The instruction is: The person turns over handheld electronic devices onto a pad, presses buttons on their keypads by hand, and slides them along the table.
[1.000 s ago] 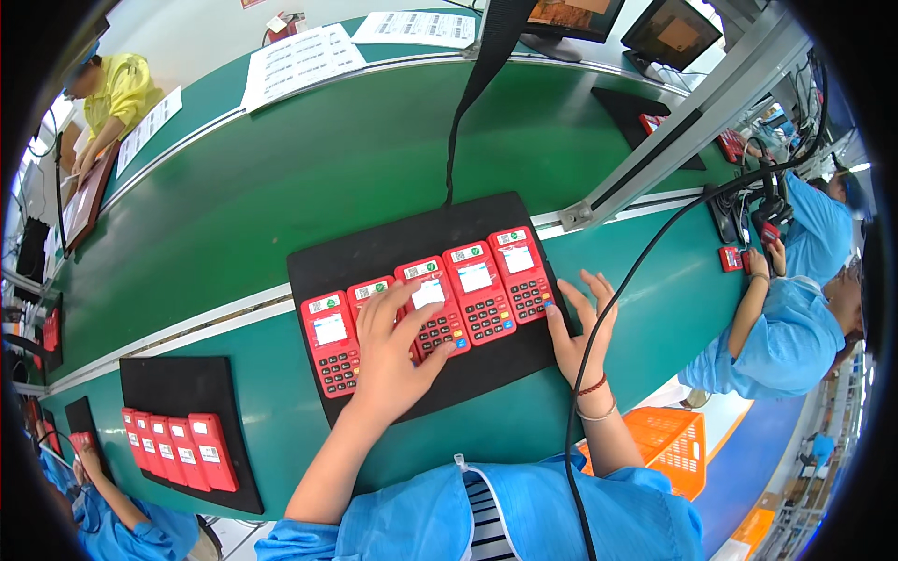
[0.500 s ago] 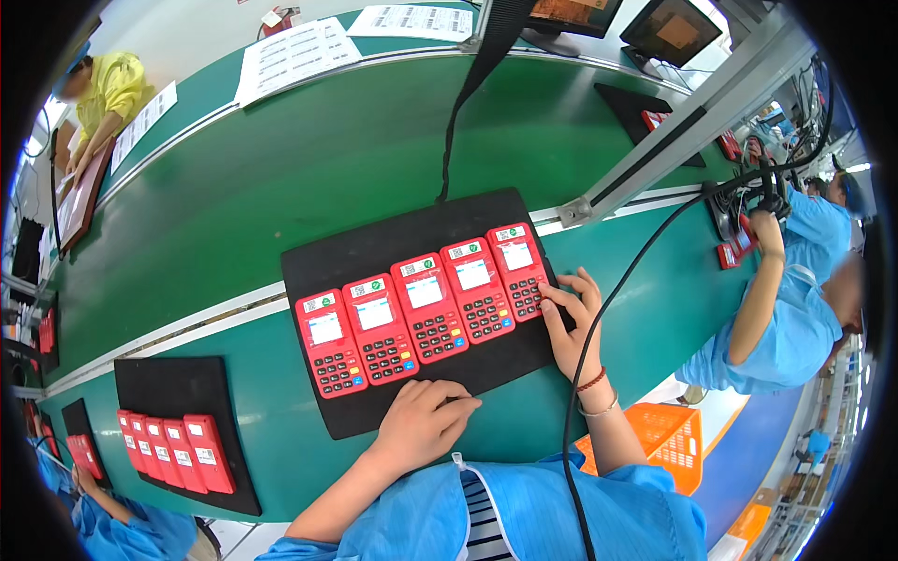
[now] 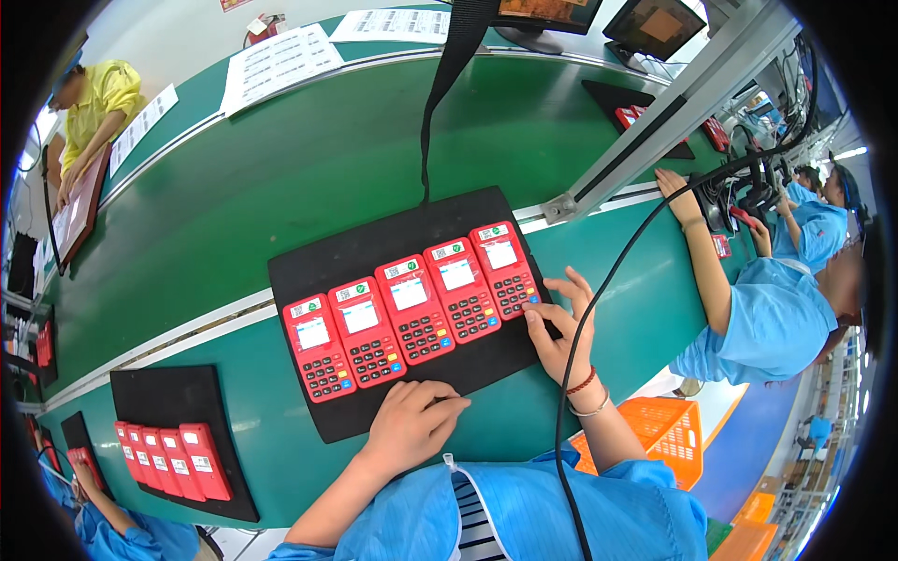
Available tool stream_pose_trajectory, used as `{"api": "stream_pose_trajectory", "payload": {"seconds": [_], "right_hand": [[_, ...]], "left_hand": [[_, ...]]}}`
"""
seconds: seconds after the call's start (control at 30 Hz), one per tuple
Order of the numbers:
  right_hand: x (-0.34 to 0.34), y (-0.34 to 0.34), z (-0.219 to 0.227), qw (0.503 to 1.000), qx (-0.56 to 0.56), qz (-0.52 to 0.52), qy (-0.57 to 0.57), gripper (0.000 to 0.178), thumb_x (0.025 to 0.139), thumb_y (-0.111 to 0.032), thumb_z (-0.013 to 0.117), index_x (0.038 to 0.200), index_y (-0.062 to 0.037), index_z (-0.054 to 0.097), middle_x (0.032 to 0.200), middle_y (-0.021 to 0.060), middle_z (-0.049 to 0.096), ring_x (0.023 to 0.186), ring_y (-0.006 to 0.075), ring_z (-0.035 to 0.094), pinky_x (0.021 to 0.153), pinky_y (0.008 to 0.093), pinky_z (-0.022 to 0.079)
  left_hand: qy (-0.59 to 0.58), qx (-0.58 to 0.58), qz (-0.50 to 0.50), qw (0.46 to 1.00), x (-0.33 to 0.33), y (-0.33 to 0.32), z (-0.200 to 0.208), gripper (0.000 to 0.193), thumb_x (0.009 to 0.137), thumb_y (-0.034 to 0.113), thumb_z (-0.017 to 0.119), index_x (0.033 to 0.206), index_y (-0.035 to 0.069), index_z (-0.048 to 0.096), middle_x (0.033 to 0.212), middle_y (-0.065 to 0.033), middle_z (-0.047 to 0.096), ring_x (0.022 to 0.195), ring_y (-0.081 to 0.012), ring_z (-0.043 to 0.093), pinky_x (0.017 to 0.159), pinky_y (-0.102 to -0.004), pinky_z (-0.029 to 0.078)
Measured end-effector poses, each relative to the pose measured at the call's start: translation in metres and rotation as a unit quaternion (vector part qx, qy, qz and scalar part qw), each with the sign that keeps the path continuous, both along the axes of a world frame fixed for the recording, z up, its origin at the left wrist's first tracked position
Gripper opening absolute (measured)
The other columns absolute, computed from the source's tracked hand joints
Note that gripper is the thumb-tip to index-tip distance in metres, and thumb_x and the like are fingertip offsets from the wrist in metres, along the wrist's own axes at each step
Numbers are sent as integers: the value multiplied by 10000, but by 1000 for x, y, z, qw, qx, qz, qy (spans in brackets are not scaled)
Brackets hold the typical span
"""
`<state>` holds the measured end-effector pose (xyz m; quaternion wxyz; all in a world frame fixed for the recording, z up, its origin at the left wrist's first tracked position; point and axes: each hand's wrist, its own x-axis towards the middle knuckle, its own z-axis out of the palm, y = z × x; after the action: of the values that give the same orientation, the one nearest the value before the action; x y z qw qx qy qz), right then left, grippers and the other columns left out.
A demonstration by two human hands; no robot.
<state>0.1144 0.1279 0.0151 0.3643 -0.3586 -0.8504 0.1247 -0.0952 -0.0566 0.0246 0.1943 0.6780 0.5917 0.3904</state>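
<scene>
1. I see five red terminals in a row on a black mat (image 3: 374, 252), which lies on the green table (image 3: 281, 168) straight ahead of me.
2. My right hand (image 3: 559, 323) is at the rightmost terminal (image 3: 506, 268): fingers spread, one fingertip touching the keypad's lower right corner, the rest fanned over the mat's edge. It grips nothing.
3. My left hand (image 3: 412, 425) rests on the mat's near edge, just below the middle terminal (image 3: 415, 307). The fingers are loosely curled and I see nothing held in them.
4. I judge each terminal light and stiff, a hard plastic shell with a small screen above and raised keys below. The smooth shell could slip, and the screen looks like the fragile part.
5. To lift one I would pinch its two long sides near the middle, clear of screen and keys. The units sit side by side, almost touching, so the end one is easiest to get fingers around.
6. The mat looks thin and soft; I would expect it to sag if lifted by one edge.
7. A black cable (image 3: 617, 271) curves past my right wrist.
</scene>
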Motion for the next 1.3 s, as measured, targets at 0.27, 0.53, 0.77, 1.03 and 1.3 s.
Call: {"api": "stream_pose_trajectory", "payload": {"seconds": [0.27,0.53,0.77,1.03,1.3], "right_hand": [[-6,1,3,997,-13,7,-70,477,798,-140,833,1261,-175,723,1396,155,519,1397,470,399,1114,564,402],[0,-1,3,1000,23,-2,-1,140,793,-111,823,928,-109,788,1245,115,626,1338,420,489,1074,541,430],[14,-35,14,999,-3,33,-26,297,749,-99,842,1037,-113,771,1179,99,662,1242,389,586,1015,483,508],[-1,-14,6,997,6,57,-45,270,788,-64,821,1051,-89,768,1176,116,686,1168,370,653,1043,508,524],[-105,113,-25,998,14,54,21,200,872,-89,737,1067,-54,759,1163,135,684,1176,376,631,1026,477,515]], "left_hand": [[-1,6,0,1000,1,1,-2,236,788,42,774,1002,139,785,974,10,693,810,-176,632,717,-334,450],[-1,8,-1,1000,2,-2,-1,241,791,46,771,1014,139,783,977,13,692,804,-173,631,714,-335,446],[40,25,63,997,-19,-41,3,270,760,45,812,1013,129,773,1108,-55,702,993,-270,650,875,-421,497],[173,11,170,970,-76,-46,9,247,744,132,851,978,127,772,1109,-63,685,1014,-302,631,887,-436,491],[179,65,254,948,-168,107,-15,187,849,111,770,1026,53,745,1173,-126,701,1099,-345,657,959,-453,514]]}}
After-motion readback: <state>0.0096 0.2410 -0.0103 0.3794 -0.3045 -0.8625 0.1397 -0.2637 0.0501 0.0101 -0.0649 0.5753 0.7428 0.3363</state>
